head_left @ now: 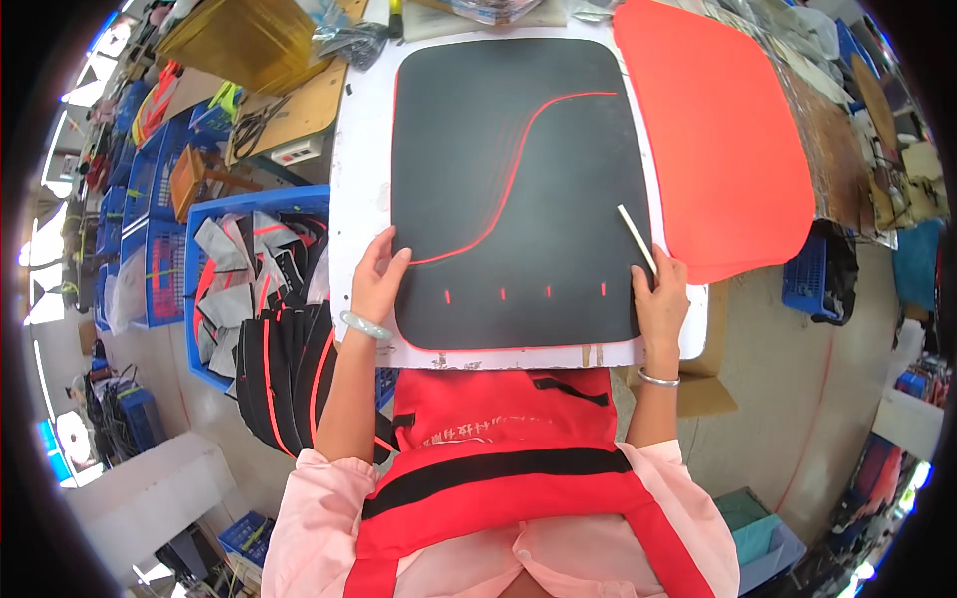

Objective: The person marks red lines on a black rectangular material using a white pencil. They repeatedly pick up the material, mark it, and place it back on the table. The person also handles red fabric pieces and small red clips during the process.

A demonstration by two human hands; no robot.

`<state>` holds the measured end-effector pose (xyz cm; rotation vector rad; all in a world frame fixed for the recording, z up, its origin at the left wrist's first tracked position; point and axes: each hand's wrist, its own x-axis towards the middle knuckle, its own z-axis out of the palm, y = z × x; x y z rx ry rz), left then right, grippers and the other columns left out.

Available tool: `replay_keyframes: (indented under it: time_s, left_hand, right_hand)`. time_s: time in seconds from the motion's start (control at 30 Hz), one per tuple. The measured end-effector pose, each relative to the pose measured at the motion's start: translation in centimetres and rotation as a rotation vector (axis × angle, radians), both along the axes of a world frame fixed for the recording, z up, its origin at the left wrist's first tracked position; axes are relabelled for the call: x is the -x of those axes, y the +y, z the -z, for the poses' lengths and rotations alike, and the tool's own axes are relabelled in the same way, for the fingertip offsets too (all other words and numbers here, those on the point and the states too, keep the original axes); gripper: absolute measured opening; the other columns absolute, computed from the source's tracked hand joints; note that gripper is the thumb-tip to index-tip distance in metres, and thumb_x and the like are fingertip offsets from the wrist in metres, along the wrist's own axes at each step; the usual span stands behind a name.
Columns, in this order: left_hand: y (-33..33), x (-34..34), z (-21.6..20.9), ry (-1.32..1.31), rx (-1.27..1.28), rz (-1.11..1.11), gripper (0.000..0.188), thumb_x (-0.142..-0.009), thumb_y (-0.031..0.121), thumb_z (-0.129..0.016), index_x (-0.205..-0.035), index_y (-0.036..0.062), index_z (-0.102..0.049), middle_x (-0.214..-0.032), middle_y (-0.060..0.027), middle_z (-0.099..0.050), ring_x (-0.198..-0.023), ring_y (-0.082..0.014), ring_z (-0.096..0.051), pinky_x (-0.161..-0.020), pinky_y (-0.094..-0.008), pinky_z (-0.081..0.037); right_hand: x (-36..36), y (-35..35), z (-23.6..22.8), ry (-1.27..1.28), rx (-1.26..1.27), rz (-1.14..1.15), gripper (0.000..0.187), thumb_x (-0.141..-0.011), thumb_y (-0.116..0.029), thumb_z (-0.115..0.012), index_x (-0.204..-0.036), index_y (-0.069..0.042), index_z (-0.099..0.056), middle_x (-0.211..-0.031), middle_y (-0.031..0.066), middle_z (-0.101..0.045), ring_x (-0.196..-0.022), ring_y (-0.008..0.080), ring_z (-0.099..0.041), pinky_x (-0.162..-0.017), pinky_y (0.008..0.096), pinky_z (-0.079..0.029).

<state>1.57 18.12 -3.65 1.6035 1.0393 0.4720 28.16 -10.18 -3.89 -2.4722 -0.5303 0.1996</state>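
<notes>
A large black rounded sheet point(518, 199) lies on the white tabletop point(364, 120), with a thin red rim peeking out along some of its edges. An S-shaped red line and several short red dashes cross it; I cannot tell whether they are slits or marks. My left hand point(377, 279) rests at the sheet's left edge, thumb and fingers apart and holding nothing. At the right edge my right hand point(661, 299) is closed on a slim white stick point(636, 237), which looks like a marking pen or chalk and points up and away from me.
A stack of red rounded sheets point(728, 149) lies at the right, overhanging the table. On the left, a blue crate point(204, 339) holds grey and black pieces, with black red-striped pieces point(284, 379) draped beside it. Scissors point(257, 125) lie on a wooden board at far left.
</notes>
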Motion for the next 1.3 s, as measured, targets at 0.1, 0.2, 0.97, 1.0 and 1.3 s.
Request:
replay_keyframes:
  time_s: [0.1, 0.2, 0.97, 1.0, 1.3]
  left_hand:
    - [-0.2, -0.1, 0.1, 0.028, -0.097, 0.057, 0.054, -0.091, 0.018, -0.066, -0.135, -0.0046, -0.047, -0.137, -0.0199, -0.05, -0.131, -0.025, -0.044, -0.11, -0.0352, -0.033]
    - [-0.4, 0.0, 1.2, -0.016, -0.16, 0.08, 0.053, -0.09, 0.023, -0.068, -0.135, 0.0016, -0.051, -0.133, -0.0163, -0.054, -0.126, -0.0272, -0.048, -0.105, -0.0369, -0.038]
    - [-1.6, 3.9, 0.9, -0.029, 0.09, -0.035, 0.041, -0.097, 0.021, -0.057, -0.131, -0.0017, -0.054, -0.13, -0.0117, -0.058, -0.12, -0.0174, -0.053, -0.103, -0.0303, -0.038]
    - [-1.6, 4.0, 1.0, -0.04, 0.086, -0.027, 0.041, -0.097, 0.02, -0.057, -0.131, -0.0027, -0.054, -0.129, -0.0121, -0.058, -0.121, -0.0177, -0.053, -0.104, -0.0306, -0.038]
    - [-3.0, 3.7, 0.5, -0.039, 0.052, -0.018, 0.036, -0.097, 0.015, -0.056, -0.128, -0.0023, -0.056, -0.134, -0.0152, -0.055, -0.126, -0.0217, -0.05, -0.108, -0.0317, -0.036]
  right_hand:
    - [-0.3, 0.1, 0.2, -0.018, -0.037, -0.01, 0.04, -0.084, -0.021, -0.068, -0.12, -0.006, -0.062, -0.109, 0.0142, -0.058, -0.093, 0.0308, -0.061, -0.08, 0.0399, -0.049]
    - [-1.5, -0.8, 1.5, -0.094, -0.131, -0.04, 0.035, -0.084, -0.02, -0.067, -0.115, -0.005, -0.065, -0.103, 0.0168, -0.061, -0.092, 0.0316, -0.061, -0.083, 0.0393, -0.048]
    - [-1.6, -3.8, 1.9, 0.378, -0.401, 0.143, 0.034, -0.09, -0.029, -0.061, -0.096, 0.003, -0.068, -0.077, 0.0102, -0.068, -0.068, 0.0155, -0.058, -0.065, 0.0308, -0.045]
    - [-1.6, -3.8, 1.9, 0.388, -0.418, 0.147, 0.033, -0.09, -0.028, -0.06, -0.098, 0.003, -0.069, -0.077, 0.0098, -0.068, -0.068, 0.015, -0.058, -0.065, 0.0306, -0.045]
    - [-1.2, -3.0, 1.1, 0.406, -0.391, 0.241, 0.029, -0.09, -0.023, -0.06, -0.1, 0.002, -0.07, -0.077, 0.0083, -0.067, -0.069, 0.013, -0.057, -0.064, 0.0286, -0.045]
